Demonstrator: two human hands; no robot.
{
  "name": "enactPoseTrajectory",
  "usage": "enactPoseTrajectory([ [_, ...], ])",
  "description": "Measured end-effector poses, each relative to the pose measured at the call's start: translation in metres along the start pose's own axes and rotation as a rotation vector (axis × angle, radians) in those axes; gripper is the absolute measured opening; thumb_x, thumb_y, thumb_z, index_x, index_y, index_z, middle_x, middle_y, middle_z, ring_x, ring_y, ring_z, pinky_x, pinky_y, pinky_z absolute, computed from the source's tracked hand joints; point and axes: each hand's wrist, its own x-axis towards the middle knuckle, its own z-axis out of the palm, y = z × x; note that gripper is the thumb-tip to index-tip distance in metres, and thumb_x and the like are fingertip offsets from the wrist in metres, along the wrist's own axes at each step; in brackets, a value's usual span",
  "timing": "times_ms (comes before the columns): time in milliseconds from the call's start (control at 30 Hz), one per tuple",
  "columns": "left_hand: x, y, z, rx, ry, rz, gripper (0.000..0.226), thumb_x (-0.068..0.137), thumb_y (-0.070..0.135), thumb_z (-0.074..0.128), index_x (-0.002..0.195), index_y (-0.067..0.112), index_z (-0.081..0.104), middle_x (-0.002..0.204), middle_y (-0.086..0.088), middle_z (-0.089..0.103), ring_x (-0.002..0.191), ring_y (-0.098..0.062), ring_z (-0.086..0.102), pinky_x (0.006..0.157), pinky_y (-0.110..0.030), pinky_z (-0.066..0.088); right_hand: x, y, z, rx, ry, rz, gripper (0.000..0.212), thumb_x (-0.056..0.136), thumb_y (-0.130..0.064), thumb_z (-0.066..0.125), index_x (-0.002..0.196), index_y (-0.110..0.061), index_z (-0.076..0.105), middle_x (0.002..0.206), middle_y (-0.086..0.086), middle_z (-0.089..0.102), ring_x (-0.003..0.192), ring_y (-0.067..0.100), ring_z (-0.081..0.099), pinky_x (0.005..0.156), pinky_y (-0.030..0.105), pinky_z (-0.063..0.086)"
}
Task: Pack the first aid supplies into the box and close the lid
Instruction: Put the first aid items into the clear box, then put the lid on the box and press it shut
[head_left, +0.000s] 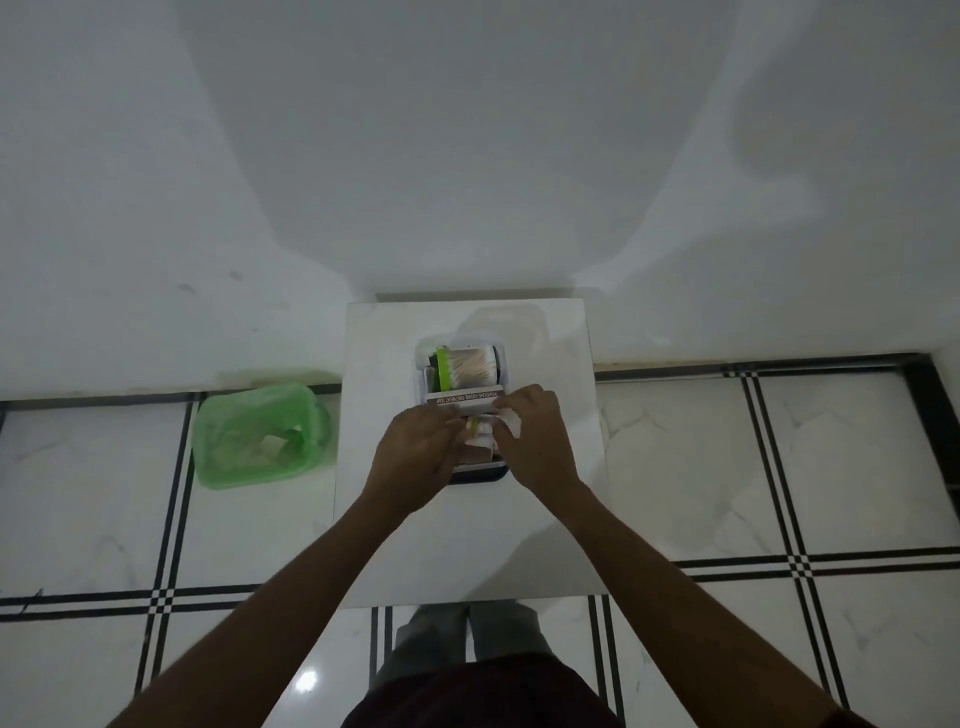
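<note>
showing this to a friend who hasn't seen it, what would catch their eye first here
First, the two hands meeting over the box in the middle of the small white table: the left hand and the right hand are both working at small white items in its near end. Next, the clear tub of cotton swabs with its bright green lid, lying on its side at the far end of the box. Last, the green bin on the floor left of the table.
</note>
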Motion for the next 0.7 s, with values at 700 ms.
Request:
enactPoseTrajectory([
  [700,-0.024,-0.053,-0.039,-0.561,-0.017,-0.722,0.035,0.092,0.005,0.051,0.122,0.021,0.057,0.099,-0.001,0.068,0.079,-0.010,0.070,0.066,-0.043,0.060,0.013,0.033,0.041,0.042,-0.333,0.645,0.030,0.081,-0.023,0.071,0.063,-0.005,0.055,0.057,0.002,0.049,0.054,0.016,0.050,0.054,0.024,0.040],
])
